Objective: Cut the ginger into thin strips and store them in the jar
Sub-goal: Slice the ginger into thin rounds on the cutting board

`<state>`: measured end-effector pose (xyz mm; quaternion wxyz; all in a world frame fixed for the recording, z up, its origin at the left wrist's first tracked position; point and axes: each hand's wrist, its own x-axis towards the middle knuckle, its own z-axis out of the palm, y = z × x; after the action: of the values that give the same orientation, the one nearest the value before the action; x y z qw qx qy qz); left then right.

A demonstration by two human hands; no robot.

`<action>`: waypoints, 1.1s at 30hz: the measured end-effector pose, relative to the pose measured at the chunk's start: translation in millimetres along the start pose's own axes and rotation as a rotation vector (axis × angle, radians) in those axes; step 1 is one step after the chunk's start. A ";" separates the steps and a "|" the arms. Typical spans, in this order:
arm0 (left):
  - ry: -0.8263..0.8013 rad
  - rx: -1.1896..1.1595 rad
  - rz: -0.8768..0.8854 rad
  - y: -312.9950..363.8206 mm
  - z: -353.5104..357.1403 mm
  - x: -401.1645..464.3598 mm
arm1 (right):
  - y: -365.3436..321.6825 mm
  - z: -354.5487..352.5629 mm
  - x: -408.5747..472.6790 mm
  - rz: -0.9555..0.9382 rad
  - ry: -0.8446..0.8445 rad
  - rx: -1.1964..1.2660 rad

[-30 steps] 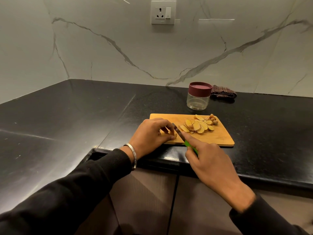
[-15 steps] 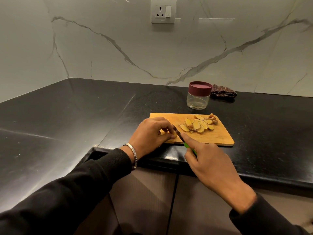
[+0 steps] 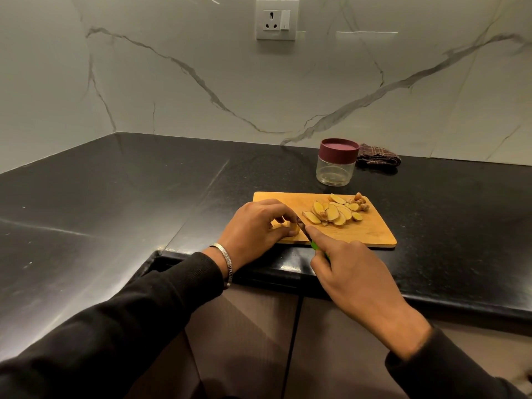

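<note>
A wooden cutting board (image 3: 371,233) lies on the black counter near its front edge. Several yellow ginger slices (image 3: 334,213) are piled on the board's far right part. My left hand (image 3: 256,228) pinches a small ginger piece (image 3: 294,231) at the board's near left corner. My right hand (image 3: 354,272) grips a green-handled knife (image 3: 315,245), index finger stretched along its back; the blade sits right beside the ginger piece, mostly hidden by my fingers. A clear jar with a maroon lid (image 3: 337,162) stands closed behind the board.
A dark checked cloth (image 3: 377,159) lies right of the jar by the marble wall. A wall socket (image 3: 276,20) is above. The black counter (image 3: 115,197) runs far to the left, with its front edge (image 3: 431,300) just below the board.
The knife blade and my right index finger have slid a little nearer to me and down against the ginger piece. My left hand keeps its hold in the same spot.
</note>
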<state>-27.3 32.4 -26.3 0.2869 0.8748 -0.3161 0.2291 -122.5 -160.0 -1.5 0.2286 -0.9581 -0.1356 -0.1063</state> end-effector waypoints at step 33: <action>0.068 0.046 -0.043 -0.9 0.3 1.9 | -6.0 9.7 22.3 -0.057 -0.022 0.003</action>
<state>-25.2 32.0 -25.7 0.2821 0.8794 -0.2820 0.2599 -102.0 -145.6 -1.5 0.2254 -0.9546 -0.1657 -0.1020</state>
